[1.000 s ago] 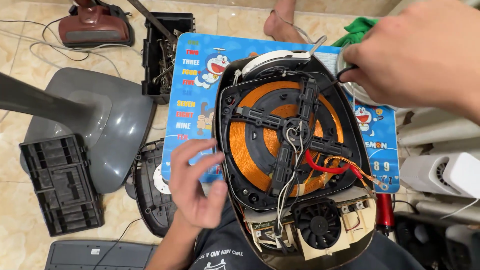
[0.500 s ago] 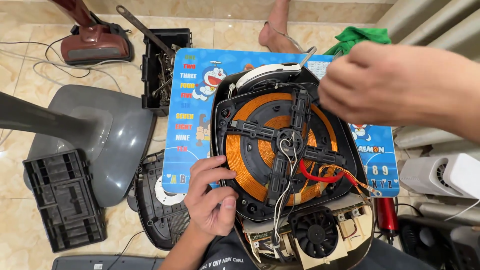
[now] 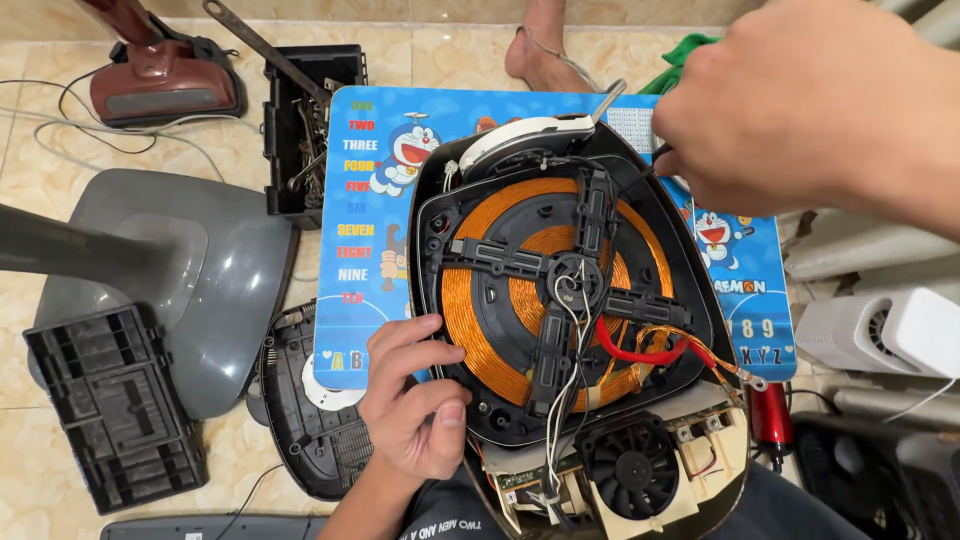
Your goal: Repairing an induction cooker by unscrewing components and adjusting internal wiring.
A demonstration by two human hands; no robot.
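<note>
Since the earlier frames the left hand (image 3: 415, 400) had slid down and in against the open induction cooker (image 3: 575, 320), and the right hand (image 3: 800, 105) had stayed up at the cooker's far right corner, slightly lower.

Landmark = cooker, lying opened up w/ the copper coil (image 3: 490, 330) showing, on a blue cartoon mat (image 3: 375, 230).

Far left of cooker: a grey fan base (image 3: 150, 280) on the tile floor, w/ a black ribbed plastic part (image 3: 110, 400) near its front edge. Above that, a dark red handheld appliance (image 3: 160, 85). Closer to cooker, a black box of metal bits (image 3: 305, 130) touching the mat's left edge, and a dark slotted cover (image 3: 310, 420) partly under the mat's lower corner.

Left hand: at cooker's lower left rim, fingers loosely curled, fingertips touching the black housing edge, thumb tucked in; not gripping anything.

Inside the cooker: black cross-shaped bracket (image 3: 565, 290) over the coil, white wires running down the middle, red wire (image 3: 640, 350) to the right, small black fan (image 3: 632, 468) at the near end.

Right hand: over cooker's upper right corner, fingers closed around a thin dark tool (image 3: 662, 152); can't tell what kind.

Right of cooker: white appliance (image 3: 885, 335), well apart. A bare foot (image 3: 535, 45) beyond the mat's far edge.
</note>
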